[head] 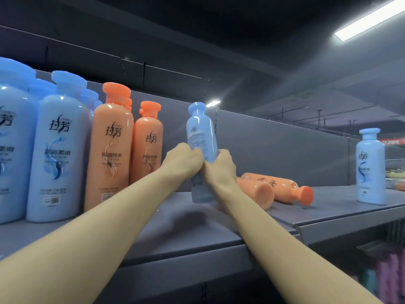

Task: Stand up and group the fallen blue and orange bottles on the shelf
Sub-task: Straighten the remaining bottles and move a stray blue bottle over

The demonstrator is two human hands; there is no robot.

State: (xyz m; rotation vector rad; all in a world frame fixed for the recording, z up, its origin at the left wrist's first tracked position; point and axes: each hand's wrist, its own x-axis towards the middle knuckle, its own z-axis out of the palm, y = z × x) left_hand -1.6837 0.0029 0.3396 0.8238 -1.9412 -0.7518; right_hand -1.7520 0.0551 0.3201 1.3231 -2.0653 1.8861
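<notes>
A small blue bottle [201,132] stands upright in the middle of the grey shelf [328,207], its back label facing me. My left hand [183,160] and my right hand [220,166] both clasp its middle from either side. Just right of my right hand, two orange bottles lie on their sides: one [259,190] shows its base to me, the other [287,189] points its cap to the right. At the left stand upright blue bottles [58,148] and upright orange bottles [111,145]. Another small blue bottle [370,167] stands alone at the far right.
A grey back panel [285,150] closes the shelf behind the bottles. The shelf's front lip [339,229] runs below my forearms. Blurred goods [388,275] show on a lower level at the bottom right. A ceiling light [370,18] glows at the top right.
</notes>
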